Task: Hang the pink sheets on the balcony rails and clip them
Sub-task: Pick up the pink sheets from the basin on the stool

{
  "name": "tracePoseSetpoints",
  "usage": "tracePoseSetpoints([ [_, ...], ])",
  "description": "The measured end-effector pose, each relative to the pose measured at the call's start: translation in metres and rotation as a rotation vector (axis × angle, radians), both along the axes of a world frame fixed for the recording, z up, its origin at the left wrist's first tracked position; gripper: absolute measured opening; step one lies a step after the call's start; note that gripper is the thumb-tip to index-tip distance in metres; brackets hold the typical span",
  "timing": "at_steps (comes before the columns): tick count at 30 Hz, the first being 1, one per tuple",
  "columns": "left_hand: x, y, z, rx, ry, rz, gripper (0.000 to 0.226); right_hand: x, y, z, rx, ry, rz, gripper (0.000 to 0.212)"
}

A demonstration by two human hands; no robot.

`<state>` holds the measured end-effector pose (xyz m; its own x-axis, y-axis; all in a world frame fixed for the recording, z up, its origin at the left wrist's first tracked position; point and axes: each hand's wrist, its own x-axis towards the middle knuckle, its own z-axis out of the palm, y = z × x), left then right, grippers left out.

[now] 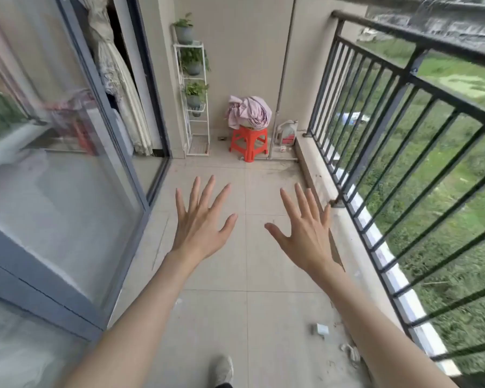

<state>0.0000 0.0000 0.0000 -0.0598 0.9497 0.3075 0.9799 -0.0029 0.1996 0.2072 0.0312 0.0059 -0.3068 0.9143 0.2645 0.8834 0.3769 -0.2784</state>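
A crumpled heap of pink sheets (248,112) lies on a red plastic stool (249,142) at the far end of the balcony. The dark metal balcony rail (409,77) runs along the right side, bare of cloth. My left hand (200,219) and my right hand (305,228) are stretched out in front of me over the tiled floor, backs up, fingers spread, holding nothing. Both hands are well short of the stool. No clips are visible.
A white plant rack (195,88) with potted plants stands left of the stool. A plastic jug (287,133) sits by a vertical pipe in the corner. Glass sliding doors (67,169) line the left. Small scraps (321,329) lie on the floor near the low ledge (317,175).
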Motion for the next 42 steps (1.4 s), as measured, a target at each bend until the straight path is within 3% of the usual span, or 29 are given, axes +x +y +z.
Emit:
tracePoseSetpoints([
  [17, -0.071, 0.317, -0.055, -0.163, -0.084, -0.004, 0.072, -0.077, 0.320, -0.048, -0.144, 0.039, -0.100, 0.074],
  [31, -0.112, 0.640, -0.041, -0.136, -0.082, 0.069, 0.073, -0.110, 0.667, -0.046, -0.172, 0.025, -0.080, 0.074],
  [42, -0.194, 0.869, -0.077, -0.216, -0.114, 0.047, 0.077, -0.193, 0.895, -0.068, -0.193, 0.010, -0.069, 0.073],
])
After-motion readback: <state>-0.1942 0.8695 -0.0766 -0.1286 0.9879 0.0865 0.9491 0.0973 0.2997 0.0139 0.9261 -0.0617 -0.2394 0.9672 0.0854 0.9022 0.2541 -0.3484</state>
